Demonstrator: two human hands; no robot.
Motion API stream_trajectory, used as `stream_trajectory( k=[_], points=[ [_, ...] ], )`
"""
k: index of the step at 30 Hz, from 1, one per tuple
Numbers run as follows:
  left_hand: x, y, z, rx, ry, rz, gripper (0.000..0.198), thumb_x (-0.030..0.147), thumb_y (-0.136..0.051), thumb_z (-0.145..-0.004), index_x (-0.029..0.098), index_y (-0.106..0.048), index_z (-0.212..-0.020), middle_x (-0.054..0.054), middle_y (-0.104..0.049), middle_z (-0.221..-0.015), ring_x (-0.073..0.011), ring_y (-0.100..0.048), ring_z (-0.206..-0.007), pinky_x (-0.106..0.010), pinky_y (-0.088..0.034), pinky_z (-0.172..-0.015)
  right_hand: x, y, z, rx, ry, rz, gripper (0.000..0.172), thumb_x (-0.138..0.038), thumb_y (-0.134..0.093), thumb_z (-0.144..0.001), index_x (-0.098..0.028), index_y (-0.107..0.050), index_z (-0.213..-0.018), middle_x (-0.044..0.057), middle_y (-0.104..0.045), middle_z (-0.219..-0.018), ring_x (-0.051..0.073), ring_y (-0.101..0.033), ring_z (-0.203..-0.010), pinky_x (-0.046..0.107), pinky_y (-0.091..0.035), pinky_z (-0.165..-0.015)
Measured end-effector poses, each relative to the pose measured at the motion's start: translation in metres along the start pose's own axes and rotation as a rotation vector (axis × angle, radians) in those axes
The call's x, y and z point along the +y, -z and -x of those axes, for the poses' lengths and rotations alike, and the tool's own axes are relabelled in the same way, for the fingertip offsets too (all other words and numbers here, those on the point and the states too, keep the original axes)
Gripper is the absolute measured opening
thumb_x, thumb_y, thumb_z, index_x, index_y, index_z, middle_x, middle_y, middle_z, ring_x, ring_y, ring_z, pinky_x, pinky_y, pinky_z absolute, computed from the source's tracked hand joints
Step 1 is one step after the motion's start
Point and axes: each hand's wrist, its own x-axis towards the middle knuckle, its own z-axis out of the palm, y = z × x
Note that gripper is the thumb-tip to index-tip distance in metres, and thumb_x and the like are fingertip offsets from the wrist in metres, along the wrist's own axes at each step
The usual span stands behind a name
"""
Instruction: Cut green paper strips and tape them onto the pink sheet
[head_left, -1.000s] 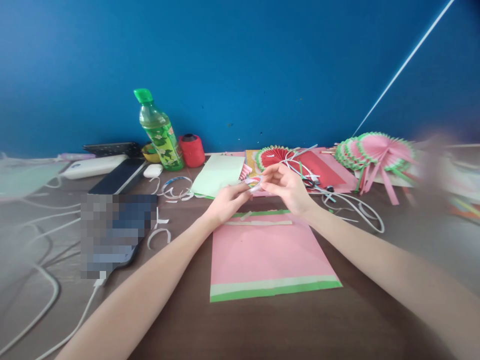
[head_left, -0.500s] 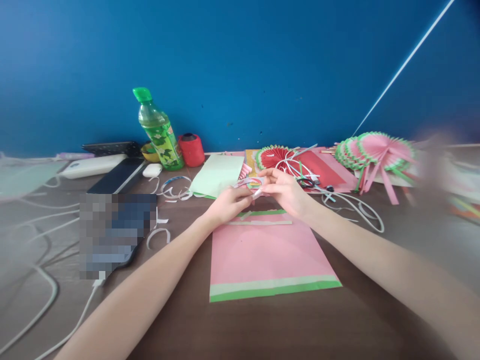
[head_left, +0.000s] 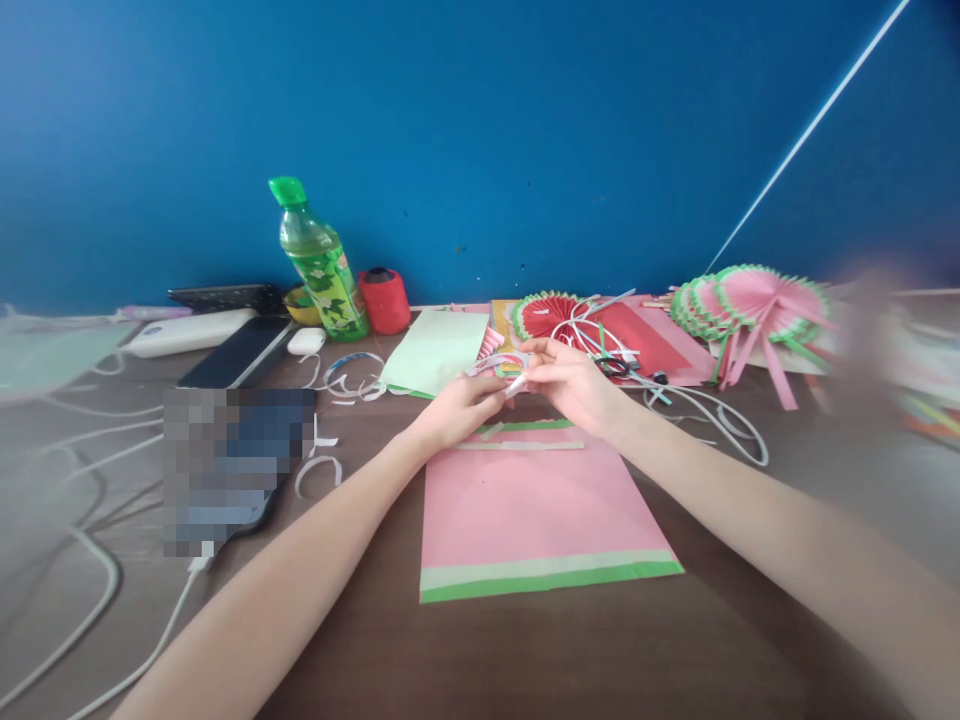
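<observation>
My left hand (head_left: 459, 408) is closed on a roll of tape (head_left: 495, 361), whose curved, printed edge shows above the fingers. Close beside it, my right hand (head_left: 576, 388) pinches a short white end of the tape (head_left: 516, 386) between thumb and fingers. Both hands are held over the far edge of a pink sheet of paper (head_left: 525, 505). The sheet lies flat with pale and bright green bands along its near edge. Across its far part runs a pale strip (head_left: 532, 445), with a smaller piece near its left end.
Pale green paper (head_left: 435, 345), a red folded paper fan (head_left: 551, 315) and white cables (head_left: 720, 415) lie behind the hands. Pink-and-green fans (head_left: 772, 300) are at right. A green bottle (head_left: 322, 265), red spool (head_left: 384, 300), phones and curled tape scraps (head_left: 319, 475) stand or lie at left.
Hardly anything differs. Both hands keep their grip on the tape with only a tiny shift of the fingers, and the view has moved very slightly.
</observation>
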Motion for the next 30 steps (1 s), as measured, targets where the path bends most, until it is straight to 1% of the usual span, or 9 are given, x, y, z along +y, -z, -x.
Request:
stream_trajectory(
  k=[3, 6, 8, 10, 15, 18, 21, 26, 30],
  points=[
    [-0.0009, -0.0001, 0.0000, -0.005, 0.009, 0.010, 0.026, 0.023, -0.037, -0.079, 0.014, -0.061, -0.075, 0.006, -0.042, -0.047, -0.0078, -0.041, -0.045, -0.020, -0.034, -0.051, 0.0002, 0.0018, -0.0010, -0.023, 0.003, -0.018, 0.026, -0.005, -0.062, -0.054, -0.017, -0.058, -0.077, -0.008, -0.046, -0.053, 0.008, -0.047, -0.055, 0.025, -0.036, -0.060],
    [-0.0021, -0.0003, 0.0002, -0.019, 0.022, 0.042, 0.023, 0.017, -0.039, -0.073, 0.013, -0.061, -0.078, 0.006, -0.044, -0.049, -0.0078, -0.041, -0.044, -0.020, -0.034, -0.049, -0.0006, 0.0027, -0.0013, -0.042, 0.003, -0.020, 0.027, -0.005, -0.061, -0.055, -0.017, -0.058, -0.078, -0.008, -0.046, -0.054, 0.008, -0.046, -0.055, 0.026, -0.035, -0.060],
    [-0.0024, 0.0000, 0.0004, -0.029, 0.024, 0.063, 0.025, 0.014, -0.040, -0.067, 0.013, -0.061, -0.080, 0.005, -0.044, -0.050, -0.0079, -0.041, -0.044, -0.019, -0.033, -0.048, -0.0013, 0.0030, -0.0012, -0.048, -0.004, -0.025, 0.026, -0.005, -0.061, -0.055, -0.017, -0.057, -0.078, -0.008, -0.045, -0.053, 0.008, -0.046, -0.054, 0.027, -0.035, -0.061],
    [-0.0025, 0.0006, 0.0005, -0.034, 0.022, 0.079, 0.028, 0.013, -0.039, -0.065, 0.012, -0.062, -0.081, 0.005, -0.043, -0.050, -0.0079, -0.039, -0.044, -0.019, -0.032, -0.048, -0.0019, 0.0033, -0.0010, -0.049, -0.011, -0.035, 0.026, -0.005, -0.061, -0.055, -0.017, -0.058, -0.078, -0.009, -0.045, -0.052, 0.008, -0.045, -0.054, 0.026, -0.035, -0.060],
    [-0.0044, 0.0010, 0.0005, -0.031, 0.044, 0.130, 0.034, 0.014, -0.040, -0.068, 0.011, -0.065, -0.090, 0.005, -0.041, -0.049, -0.0079, -0.037, -0.046, -0.020, -0.033, -0.049, -0.0018, 0.0053, -0.0017, -0.051, 0.004, -0.054, 0.027, -0.005, -0.061, -0.055, -0.017, -0.058, -0.078, -0.008, -0.045, -0.055, 0.008, -0.044, -0.054, 0.025, -0.035, -0.058],
    [-0.0069, 0.0004, 0.0003, -0.026, 0.066, 0.173, 0.036, 0.018, -0.041, -0.070, 0.012, -0.065, -0.097, 0.005, -0.041, -0.051, -0.0083, -0.038, -0.048, -0.020, -0.033, -0.049, -0.0008, 0.0073, -0.0029, -0.056, 0.026, -0.055, 0.028, -0.006, -0.061, -0.054, -0.018, -0.058, -0.079, -0.008, -0.045, -0.056, 0.008, -0.045, -0.057, 0.025, -0.037, -0.060],
    [-0.0081, 0.0004, 0.0002, -0.022, 0.084, 0.193, 0.036, 0.021, -0.042, -0.073, 0.013, -0.065, -0.098, 0.004, -0.043, -0.053, -0.0090, -0.040, -0.050, -0.020, -0.034, -0.050, 0.0004, 0.0091, -0.0039, -0.072, 0.042, -0.054, 0.028, -0.006, -0.062, -0.055, -0.018, -0.058, -0.080, -0.007, -0.046, -0.058, 0.008, -0.047, -0.059, 0.025, -0.038, -0.062],
    [-0.0056, 0.0012, 0.0008, -0.003, 0.078, 0.117, 0.033, 0.027, -0.040, -0.079, 0.014, -0.066, -0.095, 0.004, -0.043, -0.052, -0.0088, -0.041, -0.050, -0.020, -0.034, -0.050, 0.0012, 0.0103, -0.0038, -0.079, 0.044, -0.038, 0.027, -0.007, -0.062, -0.056, -0.019, -0.058, -0.080, -0.007, -0.044, -0.058, 0.008, -0.046, -0.058, 0.025, -0.038, -0.061],
    [-0.0037, 0.0003, 0.0008, -0.036, 0.064, 0.061, 0.033, 0.022, -0.040, -0.077, 0.013, -0.065, -0.096, 0.005, -0.045, -0.051, -0.0078, -0.040, -0.047, -0.019, -0.034, -0.050, -0.0003, 0.0089, -0.0028, -0.055, 0.008, -0.063, 0.026, -0.005, -0.061, -0.055, -0.017, -0.060, -0.078, -0.008, -0.044, -0.056, 0.007, -0.043, -0.054, 0.023, -0.035, -0.058]
  ],
)
